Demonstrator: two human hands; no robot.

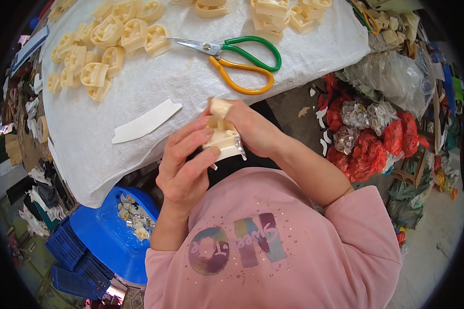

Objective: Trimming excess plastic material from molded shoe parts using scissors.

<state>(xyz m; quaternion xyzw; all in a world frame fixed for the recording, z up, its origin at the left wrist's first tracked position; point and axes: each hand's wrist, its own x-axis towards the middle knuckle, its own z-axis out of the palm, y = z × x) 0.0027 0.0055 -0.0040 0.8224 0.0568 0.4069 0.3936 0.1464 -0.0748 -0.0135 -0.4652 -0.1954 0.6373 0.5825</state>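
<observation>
My left hand [183, 164] grips a cream-coloured moulded plastic part [222, 140] in front of my chest, just off the table's near edge. A shiny silver strip [239, 146] runs along the right side of this part. My right hand [255, 129] is closed against its far right side, and a beige wrap [220, 108] covers one digit. Its other fingertips are hidden behind the part. On the cloth lies a curved white strip [147, 121], left of my hands. Farther off rest scissors [210, 48] with one green and one orange handle, their blades pointing left.
Several similar cream parts [108, 31] are heaped along the far side of the white cloth [314, 56]. A blue basin [103, 242] with silver and cream pieces stands lower left. Red plastic bags [366, 154] and clear bags [397, 77] lie at the right.
</observation>
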